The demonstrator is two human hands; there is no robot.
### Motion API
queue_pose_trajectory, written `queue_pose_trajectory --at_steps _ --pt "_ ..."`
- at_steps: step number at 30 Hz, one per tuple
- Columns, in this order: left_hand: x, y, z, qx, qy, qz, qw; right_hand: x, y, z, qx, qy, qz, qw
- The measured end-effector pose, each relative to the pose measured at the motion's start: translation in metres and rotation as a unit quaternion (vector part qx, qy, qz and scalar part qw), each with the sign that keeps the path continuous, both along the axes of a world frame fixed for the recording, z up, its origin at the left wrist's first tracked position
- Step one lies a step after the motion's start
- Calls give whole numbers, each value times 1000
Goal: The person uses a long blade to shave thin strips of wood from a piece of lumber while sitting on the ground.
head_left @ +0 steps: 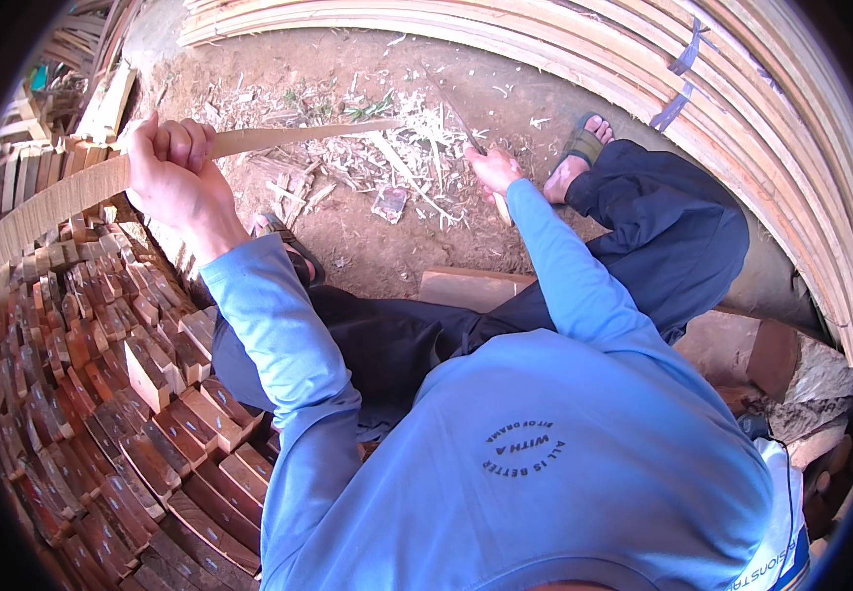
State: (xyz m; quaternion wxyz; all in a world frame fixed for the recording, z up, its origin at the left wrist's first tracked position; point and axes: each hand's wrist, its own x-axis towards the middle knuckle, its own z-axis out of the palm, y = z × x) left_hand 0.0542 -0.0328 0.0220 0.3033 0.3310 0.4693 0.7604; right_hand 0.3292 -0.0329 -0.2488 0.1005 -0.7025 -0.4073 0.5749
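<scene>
The left hand's (175, 175) fingers clamp a long, flat, tan wooden strip (259, 139), its narrow end reaching over a pale heap of wood shavings (429, 144). Just right of the heap, the right hand's (493, 169) fingers close around a thin-bladed hand tool (462, 122). Good control probably needs the strip steady and the blade angled away from the left hand.

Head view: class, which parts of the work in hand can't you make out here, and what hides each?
- Wooden strip, head view: the part gripped is covered by the left hand; its left end runs into the dark rim.
- Thin tool, head view: the middle is covered by the right hand; the far tip is too small to tell.
</scene>
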Motion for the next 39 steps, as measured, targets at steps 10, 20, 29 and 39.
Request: queue_pose_trajectory --at_steps 10,20,29,39 --pt "25 -8 4 -36 -2 87 996 7 5 -4 -23 -34 34 999" --pt "1 6 2 -36 25 188 981 -3 6 -24 -5 -19 35 999" --pt "20 -11 5 -24 -9 37 999 -6 8 -15 -3 3 4 1000" --pt "28 -15 2 -26 -11 43 999 -9 2 -25 -18 0 -9 1000"
